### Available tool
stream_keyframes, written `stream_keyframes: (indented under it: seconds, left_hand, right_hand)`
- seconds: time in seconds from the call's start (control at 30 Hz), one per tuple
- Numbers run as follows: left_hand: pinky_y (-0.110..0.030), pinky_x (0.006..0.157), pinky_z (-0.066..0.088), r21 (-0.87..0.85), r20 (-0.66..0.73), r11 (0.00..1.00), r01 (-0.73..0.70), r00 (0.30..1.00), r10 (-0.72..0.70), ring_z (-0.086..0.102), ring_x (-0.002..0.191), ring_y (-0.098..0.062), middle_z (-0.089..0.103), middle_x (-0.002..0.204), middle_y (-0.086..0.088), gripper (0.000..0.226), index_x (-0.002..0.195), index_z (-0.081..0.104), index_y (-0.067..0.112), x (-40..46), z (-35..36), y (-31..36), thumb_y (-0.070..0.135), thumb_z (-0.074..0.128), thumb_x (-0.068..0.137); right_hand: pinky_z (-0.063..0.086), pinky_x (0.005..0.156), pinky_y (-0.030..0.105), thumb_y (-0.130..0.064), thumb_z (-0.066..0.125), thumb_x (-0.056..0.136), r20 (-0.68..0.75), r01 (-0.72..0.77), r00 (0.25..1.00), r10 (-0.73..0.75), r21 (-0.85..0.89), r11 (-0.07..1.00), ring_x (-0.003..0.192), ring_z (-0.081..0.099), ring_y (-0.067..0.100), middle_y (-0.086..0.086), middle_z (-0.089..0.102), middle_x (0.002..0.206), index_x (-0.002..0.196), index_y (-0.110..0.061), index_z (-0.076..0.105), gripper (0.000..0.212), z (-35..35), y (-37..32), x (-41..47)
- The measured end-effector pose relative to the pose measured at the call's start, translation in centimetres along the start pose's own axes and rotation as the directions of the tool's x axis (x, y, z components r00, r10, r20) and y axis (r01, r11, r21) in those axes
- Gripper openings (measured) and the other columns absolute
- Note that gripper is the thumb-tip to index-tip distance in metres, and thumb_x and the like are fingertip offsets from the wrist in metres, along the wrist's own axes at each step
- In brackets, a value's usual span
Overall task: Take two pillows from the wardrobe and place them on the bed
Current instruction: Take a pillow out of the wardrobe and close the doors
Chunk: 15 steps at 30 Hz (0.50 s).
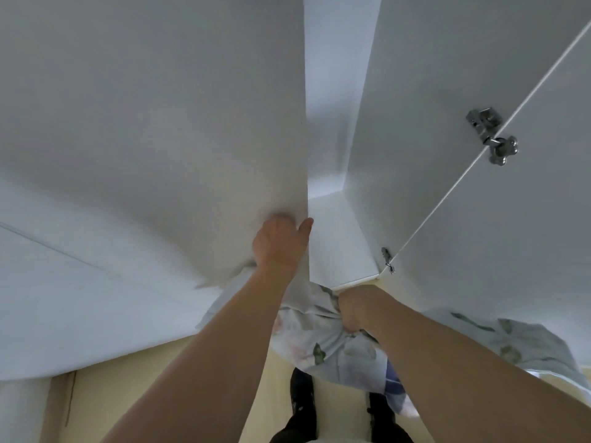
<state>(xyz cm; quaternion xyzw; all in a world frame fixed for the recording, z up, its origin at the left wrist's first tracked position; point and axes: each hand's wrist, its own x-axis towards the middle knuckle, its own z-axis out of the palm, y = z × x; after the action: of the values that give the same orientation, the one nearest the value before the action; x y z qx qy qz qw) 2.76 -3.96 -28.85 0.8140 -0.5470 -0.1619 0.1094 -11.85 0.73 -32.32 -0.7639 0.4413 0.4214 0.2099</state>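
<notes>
the view looks steeply down the front of a tall white wardrobe point(463, 75). the left hand point(281, 244) is on the free edge of the plain white wardrobe door point(153, 129), palm against the door's face and the thumb hooked round the edge; the fingers are hidden behind the hand and the door, so how far they curl cannot be told, but the hand grips the door edge.

the right hand point(353, 310) is lower and nearer, just right of the left forearm, the two hands apart. its fingers are curled tight into a bunch of cloth on a soft floral-print pillow in a pale blue-white cover with green leaves and faint pink flowers point(323, 340). the pillow hangs from that grip, in front of the wardrobe's bottom edge and above the pale yellow floor point(160, 394); it reaches left behind the left forearm. a second stretch of the same leaf-print cloth point(511, 340) shows right of the right forearm; whether it is a second pillow or part of the first cannot be told.

between the door edge and the right-hand panel the white inside of the wardrobe shows through a narrow gap. on the far right a silver metal hinge point(492, 135) is fixed across a seam, and a smaller metal hinge point(388, 260) is lower on the same seam. below, the person's dark-trousered legs point(302, 407) stand on the floor.
</notes>
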Motion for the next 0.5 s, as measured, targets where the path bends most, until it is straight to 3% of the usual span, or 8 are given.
stream_keyframes:
  seconds: [0.27,0.5]
  left_hand:
    - [-0.041,0.093,0.043,-0.110,0.069,0.991,-0.080,0.994,0.088,0.053,0.118,-0.035,0.058,0.127,-0.015,0.037,0.128,0.049,0.009,-0.5,0.1,-0.8,0.025,0.044,0.094]
    - [-0.040,0.104,0.035,-0.107,0.125,0.988,-0.113,0.984,0.126,0.042,0.130,-0.032,0.037,0.147,-0.011,0.067,0.149,0.025,0.013,-2.2,0.2,-1.0,0.006,0.044,0.085]
  right_hand:
    - [0.047,0.091,0.036,-0.023,0.065,0.085,-0.080,-0.060,0.994,0.071,0.127,0.990,0.111,0.061,0.029,0.009,0.064,0.121,0.117,-0.007,0.064,0.035,1.7,-0.8,-0.7]
    - [0.046,0.072,0.032,-0.022,0.067,0.081,-0.059,-0.098,0.992,0.111,0.185,0.978,0.089,0.063,0.027,0.007,0.065,0.098,0.106,-0.007,0.068,0.029,3.1,0.3,-2.6]
